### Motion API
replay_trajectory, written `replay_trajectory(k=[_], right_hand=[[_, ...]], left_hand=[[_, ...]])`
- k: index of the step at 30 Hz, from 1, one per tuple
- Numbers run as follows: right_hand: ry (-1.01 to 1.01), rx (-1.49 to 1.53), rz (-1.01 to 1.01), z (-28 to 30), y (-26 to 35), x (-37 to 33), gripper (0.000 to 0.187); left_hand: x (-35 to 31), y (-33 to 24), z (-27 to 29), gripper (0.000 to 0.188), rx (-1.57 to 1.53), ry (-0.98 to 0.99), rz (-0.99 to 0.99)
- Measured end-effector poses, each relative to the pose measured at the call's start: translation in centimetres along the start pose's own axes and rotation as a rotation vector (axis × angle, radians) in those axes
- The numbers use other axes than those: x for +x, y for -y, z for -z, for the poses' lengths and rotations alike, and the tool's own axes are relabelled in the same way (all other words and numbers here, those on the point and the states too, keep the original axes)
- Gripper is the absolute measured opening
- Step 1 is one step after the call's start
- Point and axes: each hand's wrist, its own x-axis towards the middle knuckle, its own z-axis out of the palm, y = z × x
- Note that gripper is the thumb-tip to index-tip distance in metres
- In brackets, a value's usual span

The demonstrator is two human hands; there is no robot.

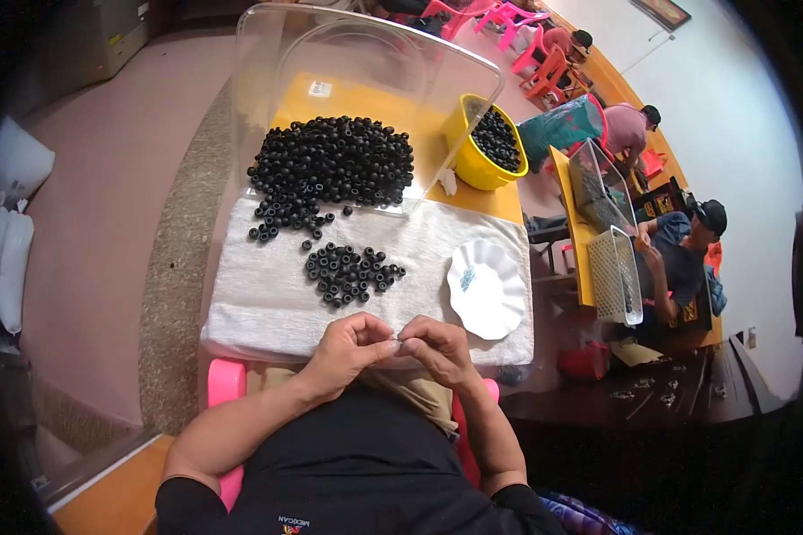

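Note:
My left hand point(351, 351) and my right hand point(438, 347) meet fingertip to fingertip above the near edge of the white cloth point(263, 303). Both are closed in a pinch, and the tiny thing at their tips is too small to name. Just beyond them lies a loose cluster of small black hollow round parts point(346, 272). A white scalloped plate point(500, 308) to the right of the cluster carries a little patch of tiny blue-green pieces point(467, 278).
Behind the cluster, a clear plastic bin point(459, 67) lies with a big heap of black parts point(339, 160) spilling from it. A yellow tub point(482, 169) of similar parts stands at its right. Other people point(687, 250) sit at tables farther right, near a white perforated basket point(611, 276).

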Motion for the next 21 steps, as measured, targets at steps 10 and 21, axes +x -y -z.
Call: replay_trajectory(k=[10, 21], right_hand=[[-0.109, 0.156, -0.107, -0.7, -1.2, -0.1, 0.011], [-0.077, 0.158, -0.096, -0.6, -1.3, -0.2, 0.009]], left_hand=[[0.2, 0.0, 0.0, 0.022, 0.021, 0.028, -0.008], [-0.1, -0.5, -0.1, 0.023, -0.099, 0.023, 0.095]])
